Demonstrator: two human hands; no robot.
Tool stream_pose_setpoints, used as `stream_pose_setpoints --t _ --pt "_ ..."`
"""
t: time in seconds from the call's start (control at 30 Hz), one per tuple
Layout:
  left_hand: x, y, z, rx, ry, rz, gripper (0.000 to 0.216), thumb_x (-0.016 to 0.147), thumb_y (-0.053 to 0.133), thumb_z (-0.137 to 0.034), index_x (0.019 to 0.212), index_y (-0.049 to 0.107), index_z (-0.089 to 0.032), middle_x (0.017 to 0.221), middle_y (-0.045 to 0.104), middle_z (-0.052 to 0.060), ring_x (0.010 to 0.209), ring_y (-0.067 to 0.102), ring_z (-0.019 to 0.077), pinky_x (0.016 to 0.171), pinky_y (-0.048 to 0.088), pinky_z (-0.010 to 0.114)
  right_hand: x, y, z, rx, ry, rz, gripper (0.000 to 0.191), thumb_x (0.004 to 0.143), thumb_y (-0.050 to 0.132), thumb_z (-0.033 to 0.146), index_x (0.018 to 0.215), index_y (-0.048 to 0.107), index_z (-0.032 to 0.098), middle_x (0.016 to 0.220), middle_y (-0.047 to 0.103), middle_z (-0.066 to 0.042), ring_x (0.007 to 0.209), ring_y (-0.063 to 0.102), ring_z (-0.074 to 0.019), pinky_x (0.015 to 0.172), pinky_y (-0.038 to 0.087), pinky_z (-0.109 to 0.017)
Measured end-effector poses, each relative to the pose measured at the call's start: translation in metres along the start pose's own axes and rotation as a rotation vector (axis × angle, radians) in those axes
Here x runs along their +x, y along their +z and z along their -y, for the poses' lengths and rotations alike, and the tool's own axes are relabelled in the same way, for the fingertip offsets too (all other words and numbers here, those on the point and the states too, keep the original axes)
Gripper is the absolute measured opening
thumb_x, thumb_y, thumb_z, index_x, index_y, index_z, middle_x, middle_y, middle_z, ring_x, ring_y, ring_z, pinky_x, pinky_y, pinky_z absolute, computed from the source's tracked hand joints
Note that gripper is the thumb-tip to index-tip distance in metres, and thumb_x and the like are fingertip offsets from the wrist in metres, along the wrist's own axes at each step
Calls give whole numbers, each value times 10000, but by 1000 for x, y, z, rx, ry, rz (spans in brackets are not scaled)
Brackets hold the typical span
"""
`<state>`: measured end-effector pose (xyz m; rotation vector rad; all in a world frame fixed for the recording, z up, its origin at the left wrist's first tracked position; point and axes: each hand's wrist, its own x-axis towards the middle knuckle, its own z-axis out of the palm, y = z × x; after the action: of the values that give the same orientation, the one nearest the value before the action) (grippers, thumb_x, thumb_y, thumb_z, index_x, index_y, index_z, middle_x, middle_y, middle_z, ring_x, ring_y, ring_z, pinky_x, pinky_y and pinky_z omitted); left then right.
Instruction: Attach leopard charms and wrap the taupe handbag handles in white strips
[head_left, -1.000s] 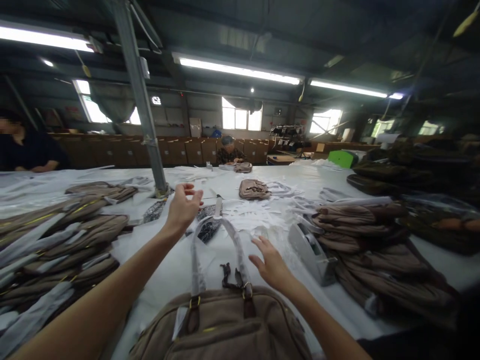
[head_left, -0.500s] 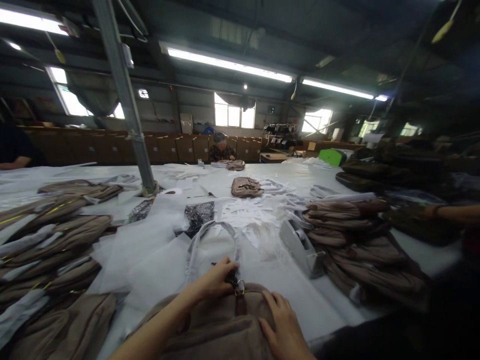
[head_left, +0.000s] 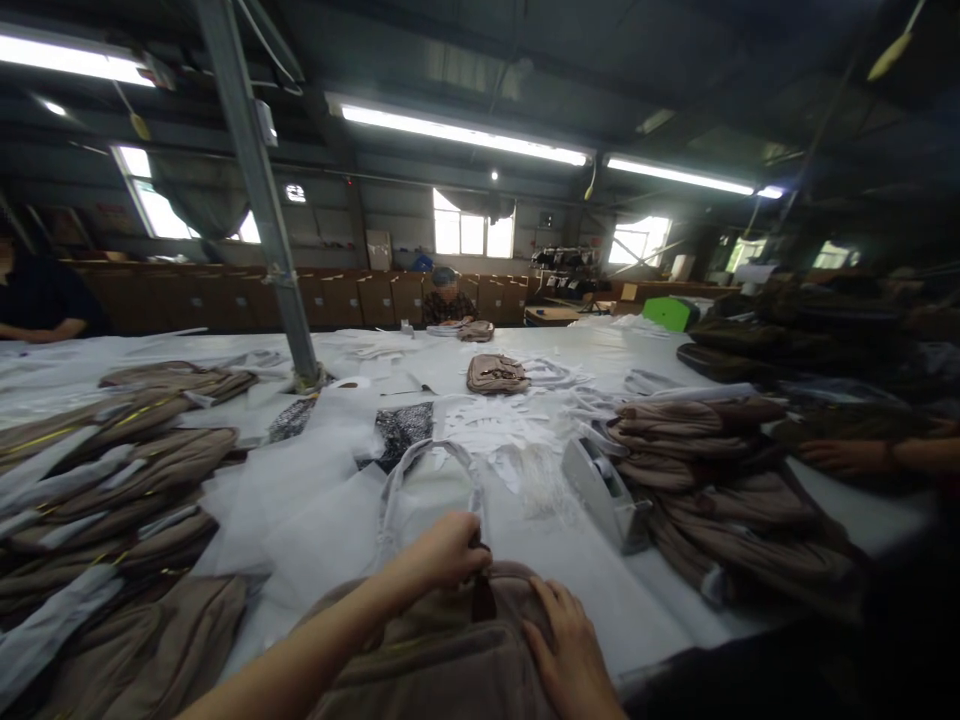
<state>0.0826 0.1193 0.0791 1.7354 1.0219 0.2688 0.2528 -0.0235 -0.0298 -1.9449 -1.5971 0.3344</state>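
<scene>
Resting the right hand (head_left: 566,640) with loosely spread fingers (head_left: 568,603) on the brown bag (head_left: 450,675) at the near side of the desk (head_left: 637,620), and curling the left hand (head_left: 450,550) near the pale-wrapped handle (head_left: 388,505) with a pinch too hidden to tell, before a folded bag (head_left: 495,374) farther across.

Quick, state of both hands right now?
Left hand: curled closed near the handle's base; any hold is hidden.
Right hand: open, resting on the brown bag.

Brown bag (head_left: 450,675) — whitish handle (head_left: 391,505) — speckled black-and-white patch (head_left: 405,430).
</scene>
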Motion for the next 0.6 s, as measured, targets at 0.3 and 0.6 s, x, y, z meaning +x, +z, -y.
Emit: stream_pose_setpoints --t 0.3,0.6 --pt "-47 42 15 -1004 -453 -22 209 865 373 -108 735 536 -112 613 606 35 563 611 92 734 536 262 -2 -19 38 816 314 -39 460 756 588 502 1038 630 141 1004 669 -133 908 636 -269 814 509 -366" --pt "-66 93 34 -975 -298 -58 385 871 429 -215 1240 325 -234 542 583 -25 414 564 137 409 451 213 22 5 75 1449 656 320 393 709 657 488 780 601 104 700 663 -84 586 637 -154 499 477 -216"
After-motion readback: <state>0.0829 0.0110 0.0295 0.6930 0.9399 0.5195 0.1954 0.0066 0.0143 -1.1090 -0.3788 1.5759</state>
